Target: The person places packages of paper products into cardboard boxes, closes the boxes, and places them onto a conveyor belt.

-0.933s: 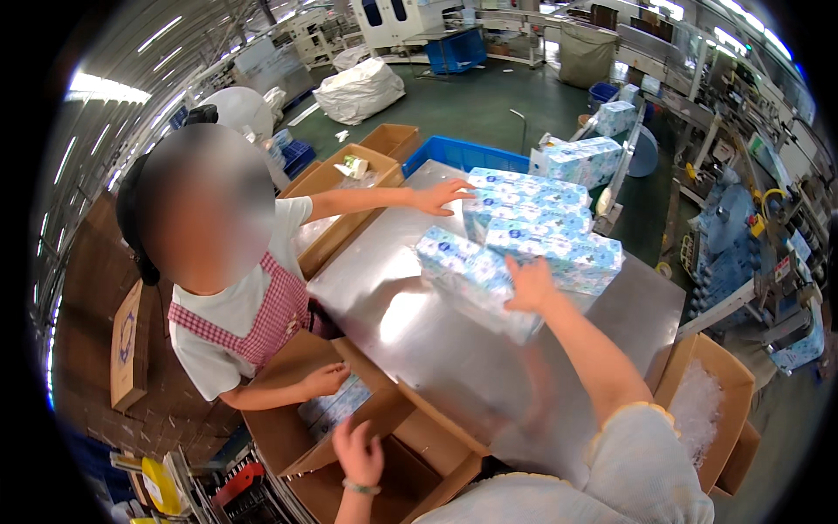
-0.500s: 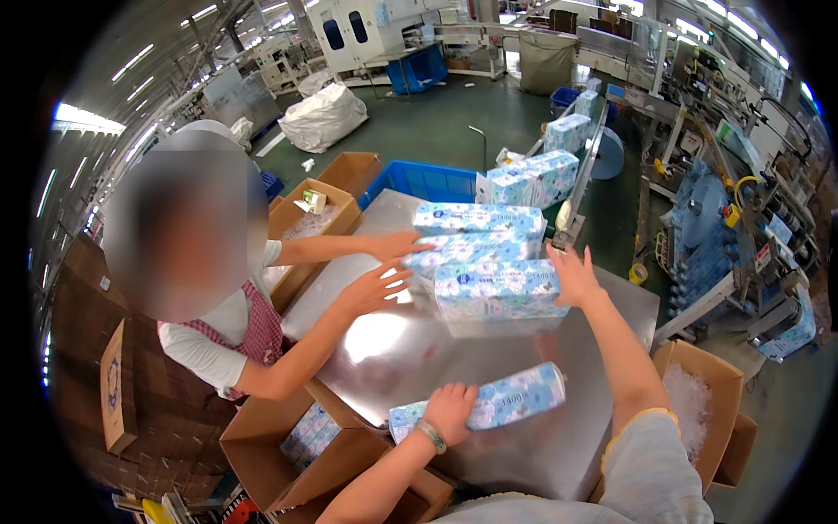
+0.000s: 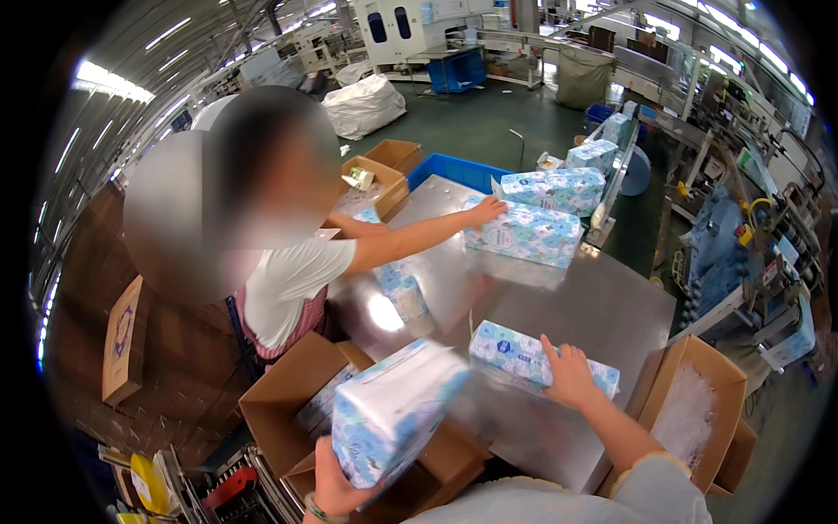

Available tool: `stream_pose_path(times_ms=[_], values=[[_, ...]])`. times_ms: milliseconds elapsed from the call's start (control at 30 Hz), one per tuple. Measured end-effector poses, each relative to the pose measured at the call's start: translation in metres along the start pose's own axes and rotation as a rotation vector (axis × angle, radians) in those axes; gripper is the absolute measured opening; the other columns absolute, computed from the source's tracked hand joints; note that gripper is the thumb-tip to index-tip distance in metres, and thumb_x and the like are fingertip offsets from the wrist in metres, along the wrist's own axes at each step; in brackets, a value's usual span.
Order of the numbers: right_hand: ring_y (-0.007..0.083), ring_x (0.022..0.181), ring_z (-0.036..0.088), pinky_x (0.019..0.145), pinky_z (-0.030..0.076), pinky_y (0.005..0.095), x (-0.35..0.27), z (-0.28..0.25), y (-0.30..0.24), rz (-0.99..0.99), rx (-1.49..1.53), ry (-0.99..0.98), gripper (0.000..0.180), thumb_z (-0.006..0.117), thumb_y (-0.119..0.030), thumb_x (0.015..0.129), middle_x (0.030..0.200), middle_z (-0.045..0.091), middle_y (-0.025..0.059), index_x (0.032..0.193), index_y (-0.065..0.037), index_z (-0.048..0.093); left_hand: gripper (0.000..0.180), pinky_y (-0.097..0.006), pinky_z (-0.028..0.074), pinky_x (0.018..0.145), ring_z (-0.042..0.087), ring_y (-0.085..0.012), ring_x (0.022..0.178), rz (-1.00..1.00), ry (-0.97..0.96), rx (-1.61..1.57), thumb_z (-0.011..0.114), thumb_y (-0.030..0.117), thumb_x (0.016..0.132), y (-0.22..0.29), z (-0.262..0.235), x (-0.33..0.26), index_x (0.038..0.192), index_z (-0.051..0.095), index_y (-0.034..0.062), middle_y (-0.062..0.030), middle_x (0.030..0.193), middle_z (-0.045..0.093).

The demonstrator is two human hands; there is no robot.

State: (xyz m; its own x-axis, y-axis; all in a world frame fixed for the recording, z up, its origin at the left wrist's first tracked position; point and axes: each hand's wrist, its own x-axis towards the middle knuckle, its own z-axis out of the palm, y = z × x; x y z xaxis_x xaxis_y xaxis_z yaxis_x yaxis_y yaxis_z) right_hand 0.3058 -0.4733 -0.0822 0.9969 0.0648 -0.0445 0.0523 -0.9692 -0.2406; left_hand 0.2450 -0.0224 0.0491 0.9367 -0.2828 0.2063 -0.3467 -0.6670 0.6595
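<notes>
My left hand (image 3: 336,480) grips one end of a blue floral tissue pack (image 3: 397,415), which is raised and tilted above the open cardboard boxes at the table's near left edge. On the metal table (image 3: 576,301), a second tissue pack (image 3: 509,354) lies on its side under my right hand (image 3: 572,374), whose fingers bend over its right part. Farther back, a co-worker's hand (image 3: 485,210) rests on another tissue pack (image 3: 528,234). By that person's body, one more pack (image 3: 400,293) lies on the table, near their other hand (image 3: 371,225).
An open carton (image 3: 279,393) at the near left has packs inside. Another carton (image 3: 690,406) with clear plastic stands at the right edge. Packs come in a line along a conveyor (image 3: 621,188) at the back right, beside a blue crate (image 3: 441,166). Machinery (image 3: 742,236) stands on the right.
My left hand has lifted its pack off the table and leftward over the cartons. My right hand has brought a pack nearer. The co-worker has leaned in and reached across the table.
</notes>
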Motion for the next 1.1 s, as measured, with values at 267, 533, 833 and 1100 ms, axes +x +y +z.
stream_pose_path(times_ms=[267,533,833,1100], values=[[0.0370,0.098,0.054,0.091,0.043,0.0460,-0.004,-0.071,-0.127,-0.435,-0.103,0.361,0.105,0.083,-0.020,0.065,0.105,0.056,0.0175,0.155,-0.005,0.031,0.075,-0.045,0.053,0.089,0.055,-0.0383,0.110,-0.109,-0.415,0.334,0.082,0.024,0.063,-0.101,0.053,-0.151,0.127,0.051,0.0025,-0.0186,0.113,0.056],[0.0330,0.103,0.053,0.084,0.044,0.0462,-0.038,0.010,-0.291,-1.179,0.495,0.068,0.098,0.080,-0.014,0.067,0.112,0.054,0.0156,0.154,-0.017,0.036,0.088,-0.047,0.049,0.100,0.049,-0.0411,0.128,-0.160,-0.768,0.332,0.079,0.043,0.069,-0.185,0.207,-0.156,0.140,0.045,0.0029,-0.0214,0.135,0.053],[0.0334,0.127,0.051,0.099,0.044,0.0526,-0.020,0.280,-0.306,-1.131,-0.241,-0.749,0.099,0.071,-0.014,0.081,0.134,0.055,0.0157,0.162,-0.030,0.015,0.092,-0.044,0.042,0.109,0.056,-0.0414,0.126,-0.575,-1.151,0.129,0.068,0.065,0.079,-0.227,0.212,-0.234,0.142,0.051,0.0014,-0.0289,0.134,0.059],[0.0343,0.127,0.055,0.104,0.046,0.0430,0.012,0.190,-0.304,-0.897,0.278,-0.942,0.055,0.060,-0.034,0.097,0.137,0.058,0.0194,0.146,-0.013,0.049,0.075,-0.045,0.045,0.104,0.060,-0.0380,0.120,-0.604,-1.133,-0.001,0.068,0.053,0.083,-0.243,0.227,-0.201,0.137,0.056,0.0023,-0.0253,0.129,0.063]])
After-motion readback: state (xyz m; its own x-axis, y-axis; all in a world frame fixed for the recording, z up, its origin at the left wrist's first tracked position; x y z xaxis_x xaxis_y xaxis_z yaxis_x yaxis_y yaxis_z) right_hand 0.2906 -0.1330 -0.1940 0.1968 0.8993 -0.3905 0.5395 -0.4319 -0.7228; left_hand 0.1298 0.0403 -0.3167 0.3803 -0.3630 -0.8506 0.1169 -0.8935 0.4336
